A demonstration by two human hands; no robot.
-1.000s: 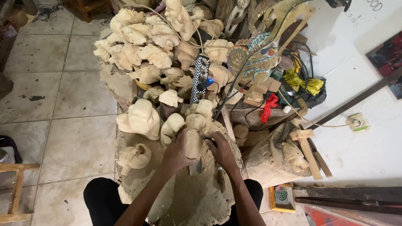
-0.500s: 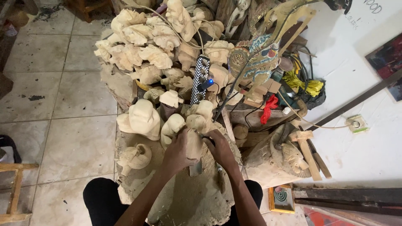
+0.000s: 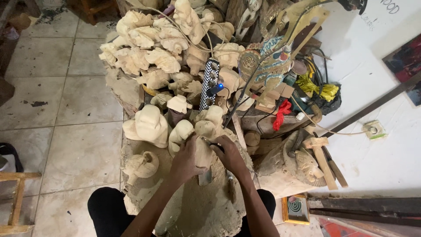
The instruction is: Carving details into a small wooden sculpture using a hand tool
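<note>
I sit on the floor over a heap of sawdust. My left hand (image 3: 186,159) grips a pale, half-carved wooden figure (image 3: 203,149) and holds it upright. My right hand (image 3: 228,153) is closed on a carving tool (image 3: 209,142) pressed against the top of the same figure. A flat metal blade (image 3: 205,177) sticks out below my hands. Another tool handle (image 3: 230,186) lies in the sawdust beside my right forearm.
Several unfinished pale wood carvings (image 3: 149,125) crowd the floor in front and pile up behind (image 3: 153,39). A power strip (image 3: 209,83), a painted flat puppet (image 3: 267,61), cables and a red cord (image 3: 280,115) lie right. White wall (image 3: 377,149) at right, tiled floor (image 3: 66,101) left.
My hands have barely shifted on the figure; my right hand has moved slightly with the tool. Nothing else has moved.
</note>
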